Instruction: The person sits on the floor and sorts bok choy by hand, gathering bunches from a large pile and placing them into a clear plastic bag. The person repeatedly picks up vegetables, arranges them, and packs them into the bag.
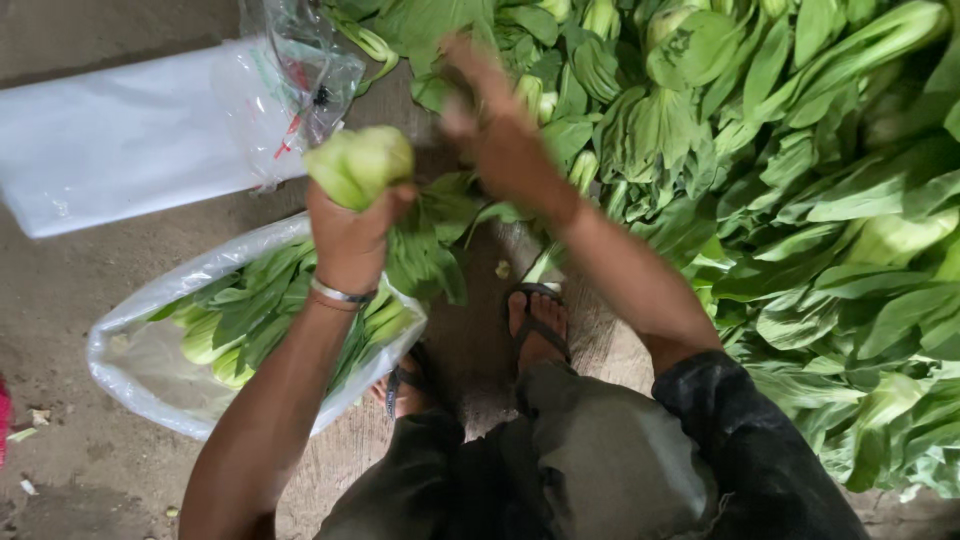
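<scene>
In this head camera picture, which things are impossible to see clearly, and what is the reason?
- Right hand: motion-blurred, so its grip in the leaf pile is unclear.
- Leaf pile: cut off by the top and right edges.
- Plastic bag: its contents partly hidden by the left forearm.
- Bunch of greens: its leaves covered by the left hand.

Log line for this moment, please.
left hand: grips bok choy bunch | right hand: in bok choy pile | filled plastic bag below
</scene>
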`<state>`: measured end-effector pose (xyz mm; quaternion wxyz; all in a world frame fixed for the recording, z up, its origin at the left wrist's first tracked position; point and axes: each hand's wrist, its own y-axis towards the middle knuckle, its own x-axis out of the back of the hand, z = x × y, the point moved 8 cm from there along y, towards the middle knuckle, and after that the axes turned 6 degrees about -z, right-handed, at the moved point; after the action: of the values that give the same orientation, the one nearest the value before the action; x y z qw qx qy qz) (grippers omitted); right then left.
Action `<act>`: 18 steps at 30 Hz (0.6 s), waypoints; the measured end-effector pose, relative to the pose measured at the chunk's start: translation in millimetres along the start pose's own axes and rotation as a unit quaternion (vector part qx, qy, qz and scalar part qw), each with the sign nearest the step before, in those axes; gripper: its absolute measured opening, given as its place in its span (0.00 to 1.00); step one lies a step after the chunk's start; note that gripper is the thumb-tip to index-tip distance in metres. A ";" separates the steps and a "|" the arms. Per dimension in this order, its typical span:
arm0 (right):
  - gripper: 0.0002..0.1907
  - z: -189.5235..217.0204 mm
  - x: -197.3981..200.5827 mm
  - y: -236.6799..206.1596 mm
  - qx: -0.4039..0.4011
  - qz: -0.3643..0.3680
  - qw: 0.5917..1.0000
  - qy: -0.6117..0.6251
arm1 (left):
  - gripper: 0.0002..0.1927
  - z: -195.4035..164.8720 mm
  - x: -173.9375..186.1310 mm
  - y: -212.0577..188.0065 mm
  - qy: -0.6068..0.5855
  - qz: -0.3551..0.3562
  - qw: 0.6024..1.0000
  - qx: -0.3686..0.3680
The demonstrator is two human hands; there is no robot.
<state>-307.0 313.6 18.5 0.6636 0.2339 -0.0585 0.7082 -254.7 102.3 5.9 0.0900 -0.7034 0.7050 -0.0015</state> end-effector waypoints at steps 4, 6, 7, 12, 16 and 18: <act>0.32 -105.7 81.9 38.9 -0.130 -0.171 0.885 -0.413 | 0.21 -13.5 9.4 1.7 -0.044 -0.023 0.998 -0.039; 0.35 -142.1 95.9 43.8 -0.139 -0.156 0.829 -0.519 | 0.19 -7.7 10.7 3.3 -0.057 -0.035 0.998 0.007; 0.37 -154.0 93.2 45.0 -0.132 -0.136 0.814 -0.549 | 0.19 -4.7 11.9 3.7 -0.062 -0.042 0.997 0.030; 0.44 -173.8 83.6 44.6 -0.199 -0.070 0.813 -0.542 | 0.20 -22.0 9.9 3.1 -0.037 0.001 0.999 -0.038; 0.41 -161.5 97.7 44.7 -0.257 -0.148 0.906 -0.303 | 0.25 -29.1 11.4 4.9 0.011 -0.010 0.998 -0.056; 0.37 -127.0 100.5 42.0 -0.160 -0.173 0.935 -0.267 | 0.30 -25.5 11.3 8.2 -0.040 -0.027 0.998 -0.033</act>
<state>-380.8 450.6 -43.1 0.7646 0.3114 -0.3043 0.4752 -266.0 88.0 28.5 0.0947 -0.7240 0.6817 0.0474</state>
